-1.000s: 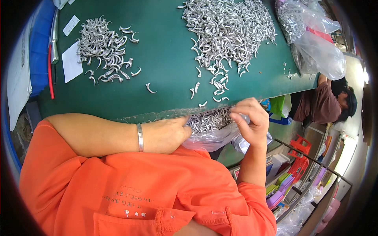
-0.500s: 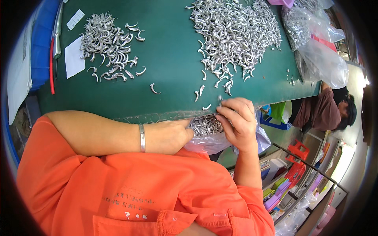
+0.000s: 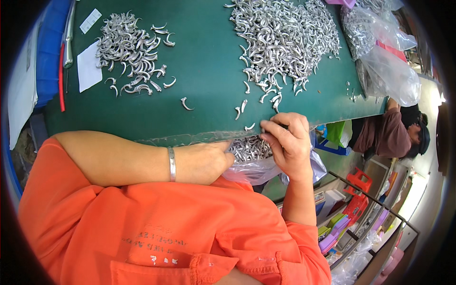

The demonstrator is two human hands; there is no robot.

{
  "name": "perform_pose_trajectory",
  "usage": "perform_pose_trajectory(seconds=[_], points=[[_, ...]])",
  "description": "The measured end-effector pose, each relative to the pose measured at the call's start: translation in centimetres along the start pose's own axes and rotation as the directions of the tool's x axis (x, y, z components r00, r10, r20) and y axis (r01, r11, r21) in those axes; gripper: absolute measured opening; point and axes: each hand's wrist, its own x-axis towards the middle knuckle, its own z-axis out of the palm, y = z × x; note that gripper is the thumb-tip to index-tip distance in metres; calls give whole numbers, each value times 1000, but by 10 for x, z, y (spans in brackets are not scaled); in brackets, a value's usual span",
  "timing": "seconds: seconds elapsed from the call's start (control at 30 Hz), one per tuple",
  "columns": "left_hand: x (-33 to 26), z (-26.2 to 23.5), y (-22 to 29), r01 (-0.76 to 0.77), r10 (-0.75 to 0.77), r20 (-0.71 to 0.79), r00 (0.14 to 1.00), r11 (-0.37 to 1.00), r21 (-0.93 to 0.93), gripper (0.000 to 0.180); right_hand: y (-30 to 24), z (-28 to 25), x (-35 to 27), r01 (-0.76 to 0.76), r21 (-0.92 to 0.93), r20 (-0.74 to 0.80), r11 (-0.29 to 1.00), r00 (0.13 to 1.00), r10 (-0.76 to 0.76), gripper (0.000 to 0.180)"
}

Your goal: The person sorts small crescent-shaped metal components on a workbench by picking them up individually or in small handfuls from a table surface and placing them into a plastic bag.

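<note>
At the near edge of the green table, a clear plastic bag [image 3: 256,172] hangs open, filled with small curved silver metal pieces [image 3: 248,149]. My left hand [image 3: 202,162], a metal bracelet at its wrist, is curled at the bag's left rim and closed on it; its fingertips are partly hidden. Over the bag's right side, my right hand [image 3: 290,142] pinches a small metal piece [image 3: 262,129] between thumb and fingers, and only its tip shows. Just left of those fingertips, a loose curved piece [image 3: 250,127] lies near the table edge.
A large heap of curved pieces [image 3: 285,42] covers the back right of the green table [image 3: 199,61]; a smaller heap [image 3: 126,45] lies left beside white paper [image 3: 89,67]. Filled plastic bags [image 3: 387,71] stand at the right edge. Another person [image 3: 389,133] sits beyond.
My right hand has lowered slightly, drawing the pinched metal piece down toward the table edge and the bag; less of the piece shows now. My left hand stays at the bag.
</note>
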Motion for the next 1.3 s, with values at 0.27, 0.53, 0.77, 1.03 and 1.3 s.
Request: perform_pose_trajectory(seconds=[0.27,0.53,0.77,1.03,1.3], points=[[3,5,-4,-88,86,-32,996,994,-69,25,-42,32,58,-15,357,-153,934,985,74,25],[3,3,1,-17,17,35,999,1000,-10,25,5,9,39,40,83,11,996,999,-41,39],[1,-5,5,50,-49,70,996,999,-2,26,29,-21,-18,-307,256,-283,917,883,374,19],[2,-3,4,51,-49,68,996,999,-20,24,5,-19,-26,-172,205,59,963,985,163,32],[0,-2,2,44,-43,62,997,999,-16,23,7,-27,-35,-266,357,154,896,962,224,29]])
